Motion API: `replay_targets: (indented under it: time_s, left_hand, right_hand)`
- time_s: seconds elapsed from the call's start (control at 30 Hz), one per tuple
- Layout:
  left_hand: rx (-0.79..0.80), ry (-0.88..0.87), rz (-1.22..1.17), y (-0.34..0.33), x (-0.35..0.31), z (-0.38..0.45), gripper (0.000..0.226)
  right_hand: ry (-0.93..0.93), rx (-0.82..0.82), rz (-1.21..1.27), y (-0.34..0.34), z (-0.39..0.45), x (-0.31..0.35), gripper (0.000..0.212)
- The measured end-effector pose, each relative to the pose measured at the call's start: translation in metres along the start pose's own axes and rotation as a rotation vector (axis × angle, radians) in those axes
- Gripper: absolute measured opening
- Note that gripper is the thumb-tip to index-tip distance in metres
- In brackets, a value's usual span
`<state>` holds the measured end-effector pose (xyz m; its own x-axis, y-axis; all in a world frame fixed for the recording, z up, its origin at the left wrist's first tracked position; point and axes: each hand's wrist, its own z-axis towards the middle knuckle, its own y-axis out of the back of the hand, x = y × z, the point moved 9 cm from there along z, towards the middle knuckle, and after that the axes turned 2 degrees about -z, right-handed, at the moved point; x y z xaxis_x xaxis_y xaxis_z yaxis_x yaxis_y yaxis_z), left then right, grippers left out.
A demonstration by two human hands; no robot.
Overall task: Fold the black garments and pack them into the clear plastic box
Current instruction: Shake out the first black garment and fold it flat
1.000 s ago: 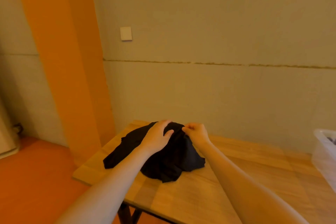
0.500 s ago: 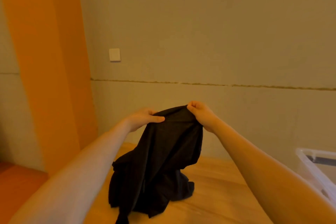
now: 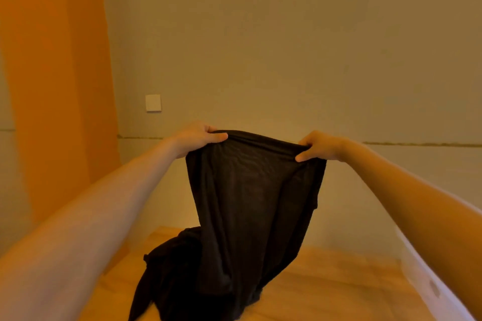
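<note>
At the near right edge, a clear plastic box (image 3: 427, 284) shows only as a pale, blurred wall. On the light wooden table (image 3: 326, 286) the thin black fabric garment (image 3: 250, 203) trails its lower end. Farther out, the left hand (image 3: 197, 138) and right hand (image 3: 319, 146) each pinch its raised top edge, stretched between them. A white wall switch (image 3: 153, 102) sits beyond.

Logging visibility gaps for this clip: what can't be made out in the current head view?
- Clear plastic box: only a blurred wall at the right edge; contents hidden by the right forearm.
- Black garment: type unclear; lower end bunched and cut off by the bottom edge.
- Fingers of left hand and right hand: partly tucked behind the cloth.
</note>
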<state>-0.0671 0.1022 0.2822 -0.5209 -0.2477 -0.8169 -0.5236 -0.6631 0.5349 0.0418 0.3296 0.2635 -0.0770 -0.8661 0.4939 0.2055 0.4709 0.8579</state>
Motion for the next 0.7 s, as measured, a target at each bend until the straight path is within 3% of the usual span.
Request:
replay_targets:
  time_s: [0.1, 0.27, 0.57, 0.7]
  left_hand:
    - [-0.111, -0.075, -0.017, 0.003, -0.036, 0.004, 0.017]
    - [-0.159, -0.1, -0.042, -0.021, -0.053, 0.014, 0.018]
    - [-0.176, -0.039, -0.483, -0.093, -0.063, 0.037, 0.021]
    - [-0.106, 0.176, -0.439, -0.139, -0.008, 0.044, 0.021]
  right_hand:
    - [-0.014, -0.066, 0.011, 0.029, -0.017, -0.012, 0.005]
    - [-0.054, -0.154, 0.171, 0.047, -0.05, -0.055, 0.018]
    - [-0.101, -0.476, 0.347, 0.099, -0.118, -0.113, 0.023]
    - [-0.191, -0.337, 0.337, 0.062, -0.115, -0.136, 0.025]
